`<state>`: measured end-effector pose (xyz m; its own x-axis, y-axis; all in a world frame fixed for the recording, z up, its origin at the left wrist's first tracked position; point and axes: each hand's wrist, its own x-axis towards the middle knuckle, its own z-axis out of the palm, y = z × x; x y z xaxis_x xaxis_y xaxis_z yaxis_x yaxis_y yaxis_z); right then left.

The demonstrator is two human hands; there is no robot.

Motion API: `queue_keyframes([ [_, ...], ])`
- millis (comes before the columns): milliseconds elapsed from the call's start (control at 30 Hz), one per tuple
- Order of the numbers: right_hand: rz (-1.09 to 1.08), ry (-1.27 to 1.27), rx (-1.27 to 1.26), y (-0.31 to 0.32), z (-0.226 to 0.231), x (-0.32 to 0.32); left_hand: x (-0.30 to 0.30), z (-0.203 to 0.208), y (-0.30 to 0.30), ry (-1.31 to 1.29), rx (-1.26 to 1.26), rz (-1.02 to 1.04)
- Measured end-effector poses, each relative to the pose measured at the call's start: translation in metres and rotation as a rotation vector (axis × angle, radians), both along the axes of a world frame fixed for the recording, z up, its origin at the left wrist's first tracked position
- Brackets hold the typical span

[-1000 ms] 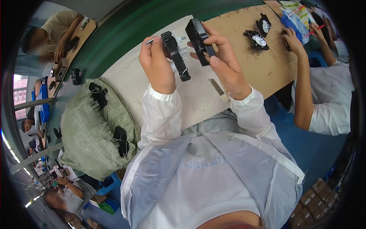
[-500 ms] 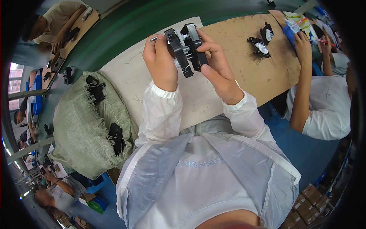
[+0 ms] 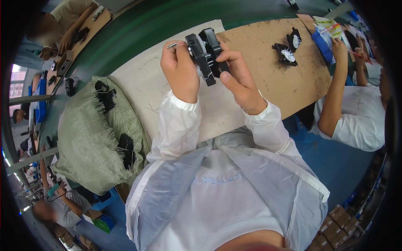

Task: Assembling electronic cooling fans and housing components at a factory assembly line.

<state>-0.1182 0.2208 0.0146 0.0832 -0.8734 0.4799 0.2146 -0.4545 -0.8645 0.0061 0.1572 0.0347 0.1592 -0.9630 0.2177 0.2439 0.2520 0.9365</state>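
My left hand [image 3: 181, 72] is closed around a black plastic housing half [image 3: 202, 62]. A slim metal rod [image 3: 172, 45] sticks out beside its thumb and index finger. My right hand [image 3: 240, 81] grips a second black housing half [image 3: 212, 44] between thumb and fingers. White gears [image 3: 202, 45] show in the narrow gap between the halves, which face each other at a slant above the pale sheet [image 3: 144, 77]. I cannot tell whether the halves touch, and the fingertips behind them are hidden.
Two black assemblies with white gears [image 3: 287, 54] lie on the brown board [image 3: 255, 37] to the right. A green woven sack [image 3: 90, 138] holding black parts bulges at my left. A co-worker's arm [image 3: 335, 96] reaches over the table at right. Beyond runs a green surface [image 3: 167, 21].
The two housing halves have come closer together, and the gap with the gears is narrower. My left hand has shifted slightly right. A co-worker at lower left has raised an arm.
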Motion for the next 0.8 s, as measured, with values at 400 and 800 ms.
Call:
queue_keyframes([
  [400,0.052,-0.193,0.016,-0.003,-0.009,0.008,0.010,-0.013,-0.002,-0.172,0.023,0.070],
  [800,0.050,-0.095,0.085,0.001,-0.009,0.007,0.007,-0.011,0.007,-0.165,0.016,0.100],
])
